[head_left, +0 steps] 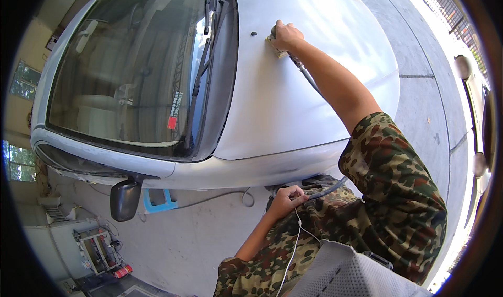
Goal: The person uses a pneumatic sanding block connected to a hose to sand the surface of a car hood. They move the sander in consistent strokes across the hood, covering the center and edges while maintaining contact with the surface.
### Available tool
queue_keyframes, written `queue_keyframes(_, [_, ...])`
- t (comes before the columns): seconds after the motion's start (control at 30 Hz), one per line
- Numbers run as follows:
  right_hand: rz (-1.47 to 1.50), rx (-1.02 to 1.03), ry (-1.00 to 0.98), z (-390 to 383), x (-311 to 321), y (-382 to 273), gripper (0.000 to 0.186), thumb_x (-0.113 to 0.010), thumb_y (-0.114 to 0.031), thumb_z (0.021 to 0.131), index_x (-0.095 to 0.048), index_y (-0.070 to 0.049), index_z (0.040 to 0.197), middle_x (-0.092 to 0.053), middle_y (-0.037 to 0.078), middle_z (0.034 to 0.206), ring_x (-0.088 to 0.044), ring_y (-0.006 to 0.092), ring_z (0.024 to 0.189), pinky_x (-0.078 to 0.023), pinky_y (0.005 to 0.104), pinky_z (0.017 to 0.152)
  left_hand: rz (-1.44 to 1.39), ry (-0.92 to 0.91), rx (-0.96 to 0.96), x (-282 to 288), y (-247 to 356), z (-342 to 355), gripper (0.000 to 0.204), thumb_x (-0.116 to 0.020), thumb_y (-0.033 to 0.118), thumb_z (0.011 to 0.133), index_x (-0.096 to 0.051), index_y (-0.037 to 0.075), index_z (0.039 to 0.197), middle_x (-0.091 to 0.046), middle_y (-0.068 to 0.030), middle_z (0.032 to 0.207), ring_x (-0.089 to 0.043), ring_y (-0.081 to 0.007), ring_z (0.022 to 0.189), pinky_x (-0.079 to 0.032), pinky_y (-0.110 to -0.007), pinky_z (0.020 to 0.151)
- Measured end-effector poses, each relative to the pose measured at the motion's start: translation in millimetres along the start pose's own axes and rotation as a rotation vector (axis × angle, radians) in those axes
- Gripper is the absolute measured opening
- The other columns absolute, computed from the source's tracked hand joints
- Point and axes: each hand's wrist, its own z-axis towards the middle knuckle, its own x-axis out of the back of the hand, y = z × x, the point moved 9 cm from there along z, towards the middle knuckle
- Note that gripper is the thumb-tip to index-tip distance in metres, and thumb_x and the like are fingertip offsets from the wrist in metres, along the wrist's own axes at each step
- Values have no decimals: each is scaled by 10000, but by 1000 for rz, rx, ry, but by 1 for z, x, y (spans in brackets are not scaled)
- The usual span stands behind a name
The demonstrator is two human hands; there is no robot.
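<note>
My right hand [287, 35] is closed on a pale, flat-based hand tool [277, 50], probably a sander, on the silver car hood [301, 113]. A hose [310, 81] runs from the tool's fitting under my forearm. A small dark object [253, 34] lies on the hood left of the tool. My left hand [288, 197], low by my body and below the fender, has its fingers closed on the dark grey hose [327, 189]. A thin white cable [297, 229] hangs over my camouflage clothing beside it.
The windshield [131, 77] and black side mirror [126, 200] are at left. A blue step stool [160, 205] and loose hose lie on the floor [183, 244]. Equipment with a red cylinder [123, 271] stands lower left. Another vehicle [471, 108] is at the far right.
</note>
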Motion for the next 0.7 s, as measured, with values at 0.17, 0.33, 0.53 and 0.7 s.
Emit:
queue_keyframes(0.17, [-40,-190,25,10,16,100,630,-673,-357,899,-448,-113,1435,-601,227,1304,-635,370,1209,-552,458,951,52,16,-22,13,-6,4,305,-783,320,940,-702,30,890,-616,15,654,-504,-42,618,-411,-243,586])
queue_keyframes(0.33, [-87,-365,46,9,39,195,640,-622,-369,924,-442,-129,1489,-605,207,1377,-609,336,1285,-525,436,1014,75,2,-8,17,-4,1,312,-772,324,949,-703,24,905,-638,17,699,-525,-43,657,-434,-242,620])
queue_keyframes(0.53, [-124,-361,102,8,59,224,566,-614,-359,942,-492,-113,1437,-600,198,1382,-623,335,1265,-520,426,1023,43,9,-1,18,0,-10,311,-771,311,959,-695,12,921,-675,16,799,-568,-51,740,-472,-239,690])
queue_keyframes(0.7, [-124,-259,116,5,53,175,512,-598,-351,955,-530,-98,1396,-600,196,1355,-646,331,1229,-521,421,1016,32,4,24,18,-1,-15,326,-772,324,960,-696,9,928,-682,10,809,-579,-59,755,-479,-246,701])
